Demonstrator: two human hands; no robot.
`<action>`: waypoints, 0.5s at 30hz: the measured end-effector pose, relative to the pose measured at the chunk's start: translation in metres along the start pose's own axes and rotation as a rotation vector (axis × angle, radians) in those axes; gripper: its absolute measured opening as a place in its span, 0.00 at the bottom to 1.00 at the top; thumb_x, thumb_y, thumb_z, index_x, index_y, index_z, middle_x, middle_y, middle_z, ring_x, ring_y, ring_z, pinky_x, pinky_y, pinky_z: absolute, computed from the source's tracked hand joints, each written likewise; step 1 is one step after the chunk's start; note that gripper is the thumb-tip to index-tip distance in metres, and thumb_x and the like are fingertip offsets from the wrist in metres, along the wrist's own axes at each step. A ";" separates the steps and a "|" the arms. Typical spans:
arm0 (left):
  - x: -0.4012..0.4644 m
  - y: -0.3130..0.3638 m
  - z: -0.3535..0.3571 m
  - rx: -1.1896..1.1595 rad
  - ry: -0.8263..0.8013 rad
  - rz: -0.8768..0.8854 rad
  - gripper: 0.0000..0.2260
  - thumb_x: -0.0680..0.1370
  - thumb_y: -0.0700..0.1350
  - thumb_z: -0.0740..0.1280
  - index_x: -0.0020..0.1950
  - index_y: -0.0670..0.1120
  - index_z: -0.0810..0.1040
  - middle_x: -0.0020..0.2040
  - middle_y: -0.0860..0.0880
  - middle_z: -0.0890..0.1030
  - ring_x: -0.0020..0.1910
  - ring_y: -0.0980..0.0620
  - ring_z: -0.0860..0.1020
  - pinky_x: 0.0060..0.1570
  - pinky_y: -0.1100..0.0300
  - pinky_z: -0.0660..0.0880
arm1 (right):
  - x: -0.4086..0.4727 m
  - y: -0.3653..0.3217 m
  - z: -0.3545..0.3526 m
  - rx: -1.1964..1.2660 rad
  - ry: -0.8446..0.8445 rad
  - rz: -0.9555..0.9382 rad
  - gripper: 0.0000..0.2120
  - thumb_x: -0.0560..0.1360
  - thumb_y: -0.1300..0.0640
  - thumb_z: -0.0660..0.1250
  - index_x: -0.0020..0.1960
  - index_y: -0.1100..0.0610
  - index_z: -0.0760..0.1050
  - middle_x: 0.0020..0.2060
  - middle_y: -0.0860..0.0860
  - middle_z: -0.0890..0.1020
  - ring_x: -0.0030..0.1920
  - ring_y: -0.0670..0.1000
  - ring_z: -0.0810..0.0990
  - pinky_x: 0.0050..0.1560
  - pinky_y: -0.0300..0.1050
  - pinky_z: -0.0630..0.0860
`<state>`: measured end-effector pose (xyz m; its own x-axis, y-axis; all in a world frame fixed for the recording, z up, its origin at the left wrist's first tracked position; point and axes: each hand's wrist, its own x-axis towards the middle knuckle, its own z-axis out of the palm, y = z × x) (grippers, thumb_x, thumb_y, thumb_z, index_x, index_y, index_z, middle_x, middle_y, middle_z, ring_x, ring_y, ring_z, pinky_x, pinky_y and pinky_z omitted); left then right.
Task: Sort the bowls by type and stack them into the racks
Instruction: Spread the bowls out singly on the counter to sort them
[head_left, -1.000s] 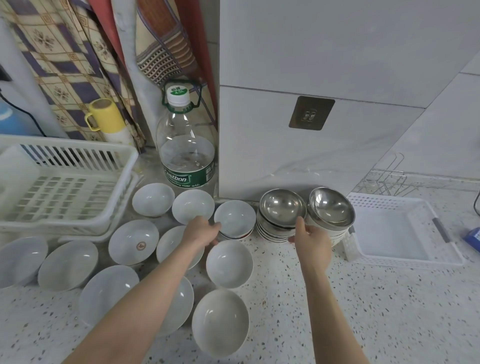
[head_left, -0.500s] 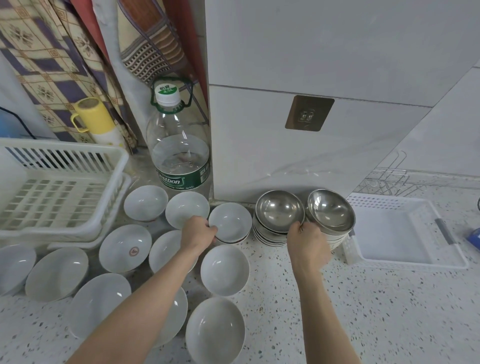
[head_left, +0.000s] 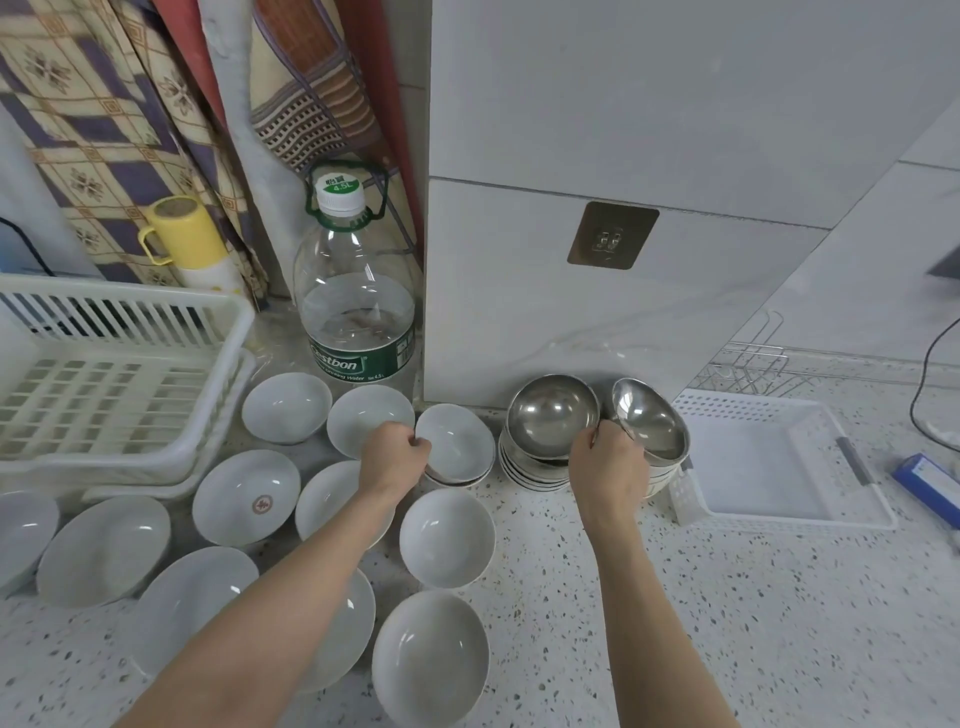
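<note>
Speckled bench carries white bowls at nine o'clock, where the left hand fingers pinch a small bowl, while right hand fingers grip a tilted steel bowl at one o'clock.

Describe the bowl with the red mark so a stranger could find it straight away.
Start at the white rack on the left. Just in front of its near right corner sits a white bowl. It alone has a small red emblem in its middle; the bowls around it are plain.
</note>
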<state>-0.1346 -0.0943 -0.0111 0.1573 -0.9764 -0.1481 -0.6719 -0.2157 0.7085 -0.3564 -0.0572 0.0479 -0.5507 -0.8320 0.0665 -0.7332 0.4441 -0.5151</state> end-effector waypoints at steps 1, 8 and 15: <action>-0.001 0.003 -0.002 0.020 0.008 0.031 0.19 0.73 0.36 0.66 0.24 0.42 0.63 0.23 0.43 0.66 0.28 0.42 0.65 0.29 0.54 0.59 | 0.000 -0.002 -0.002 -0.016 0.006 -0.017 0.14 0.80 0.62 0.56 0.36 0.61 0.68 0.29 0.53 0.70 0.31 0.54 0.68 0.29 0.42 0.59; -0.011 0.022 -0.025 0.079 0.059 0.224 0.23 0.74 0.36 0.65 0.24 0.48 0.57 0.22 0.50 0.58 0.28 0.45 0.60 0.30 0.53 0.53 | -0.004 -0.008 -0.012 0.018 0.052 -0.080 0.17 0.79 0.62 0.56 0.32 0.59 0.63 0.24 0.51 0.66 0.26 0.50 0.62 0.27 0.41 0.57; -0.021 0.018 -0.047 -0.121 0.113 0.119 0.17 0.73 0.35 0.64 0.25 0.41 0.66 0.23 0.44 0.68 0.26 0.47 0.64 0.30 0.56 0.59 | -0.022 -0.004 -0.022 0.307 0.109 0.008 0.19 0.79 0.59 0.59 0.29 0.59 0.65 0.23 0.55 0.70 0.26 0.50 0.64 0.29 0.40 0.60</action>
<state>-0.1158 -0.0775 0.0376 0.1668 -0.9859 0.0151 -0.6000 -0.0894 0.7950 -0.3500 -0.0336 0.0673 -0.6074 -0.7812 0.1440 -0.5834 0.3157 -0.7483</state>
